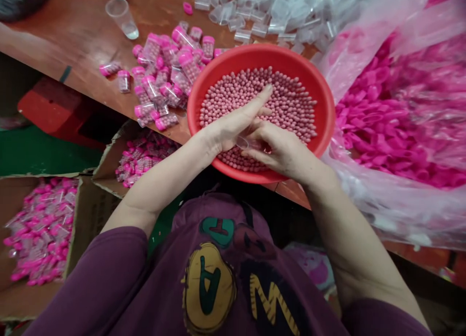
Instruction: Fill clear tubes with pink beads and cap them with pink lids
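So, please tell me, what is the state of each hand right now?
Left hand: open, fingers stretched over the pink beads.
Right hand: closed, holding a clear plastic tube.

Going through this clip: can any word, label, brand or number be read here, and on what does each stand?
"A": green letter on the round yellow patch of the purple shirt.
"W" or "M": yellow letter on the dark patch; it may be inverted.
On the teal patch: a red mark, perhaps "T", unclear.
On the pink-capped clear vials: nothing readable.

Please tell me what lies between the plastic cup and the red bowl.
In the head view, pink-capped clear bottles lie heaped on the wooden table between the cup and the bowl.
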`<action>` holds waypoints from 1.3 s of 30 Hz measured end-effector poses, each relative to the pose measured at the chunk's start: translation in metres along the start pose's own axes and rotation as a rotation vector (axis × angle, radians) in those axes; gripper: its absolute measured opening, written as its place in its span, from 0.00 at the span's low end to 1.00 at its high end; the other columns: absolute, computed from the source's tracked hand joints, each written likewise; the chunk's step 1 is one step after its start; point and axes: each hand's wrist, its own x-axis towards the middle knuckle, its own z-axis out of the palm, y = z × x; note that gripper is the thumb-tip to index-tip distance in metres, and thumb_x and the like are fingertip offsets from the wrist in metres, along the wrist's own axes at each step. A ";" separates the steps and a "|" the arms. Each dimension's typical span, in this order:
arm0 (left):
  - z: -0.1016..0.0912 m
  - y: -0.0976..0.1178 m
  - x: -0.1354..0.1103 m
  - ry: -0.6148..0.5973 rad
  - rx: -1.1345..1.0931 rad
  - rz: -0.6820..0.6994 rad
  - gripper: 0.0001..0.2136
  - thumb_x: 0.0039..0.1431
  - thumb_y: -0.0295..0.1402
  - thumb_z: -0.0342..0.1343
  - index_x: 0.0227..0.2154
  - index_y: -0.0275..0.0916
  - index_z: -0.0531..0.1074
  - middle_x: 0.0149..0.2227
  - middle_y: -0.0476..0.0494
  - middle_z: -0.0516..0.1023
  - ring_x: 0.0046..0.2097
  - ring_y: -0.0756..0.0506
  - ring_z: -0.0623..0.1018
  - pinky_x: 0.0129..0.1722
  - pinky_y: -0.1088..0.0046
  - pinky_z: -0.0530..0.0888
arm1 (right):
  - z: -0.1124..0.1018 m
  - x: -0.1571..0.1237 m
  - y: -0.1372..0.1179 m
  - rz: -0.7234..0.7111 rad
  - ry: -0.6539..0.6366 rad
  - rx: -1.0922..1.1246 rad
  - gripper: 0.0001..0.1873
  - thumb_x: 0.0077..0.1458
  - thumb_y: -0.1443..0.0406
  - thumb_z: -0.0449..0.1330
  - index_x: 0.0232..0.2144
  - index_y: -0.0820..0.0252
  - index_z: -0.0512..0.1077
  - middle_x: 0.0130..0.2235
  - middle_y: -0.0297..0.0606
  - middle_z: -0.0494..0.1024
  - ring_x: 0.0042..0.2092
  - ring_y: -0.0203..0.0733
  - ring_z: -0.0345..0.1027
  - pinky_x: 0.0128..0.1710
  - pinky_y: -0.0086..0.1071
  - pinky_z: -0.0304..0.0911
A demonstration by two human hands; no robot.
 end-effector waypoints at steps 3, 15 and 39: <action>0.003 0.001 -0.004 0.020 0.052 0.010 0.43 0.75 0.74 0.50 0.65 0.34 0.75 0.32 0.45 0.76 0.32 0.45 0.78 0.36 0.70 0.73 | 0.000 -0.002 -0.007 0.072 0.005 0.091 0.08 0.72 0.59 0.67 0.42 0.54 0.73 0.48 0.44 0.84 0.47 0.52 0.79 0.49 0.46 0.77; -0.001 -0.008 0.011 0.424 0.124 0.375 0.16 0.83 0.45 0.60 0.43 0.38 0.79 0.45 0.41 0.82 0.57 0.39 0.85 0.58 0.66 0.79 | -0.027 -0.009 0.044 0.299 -0.030 -0.288 0.17 0.72 0.59 0.62 0.58 0.59 0.81 0.56 0.57 0.85 0.58 0.67 0.80 0.62 0.62 0.77; 0.008 -0.009 0.004 0.202 -0.024 0.481 0.06 0.74 0.23 0.62 0.43 0.37 0.83 0.47 0.43 0.90 0.49 0.49 0.86 0.53 0.77 0.79 | 0.023 0.019 0.039 0.470 0.543 0.217 0.29 0.66 0.53 0.72 0.61 0.50 0.64 0.54 0.45 0.83 0.52 0.50 0.83 0.55 0.47 0.82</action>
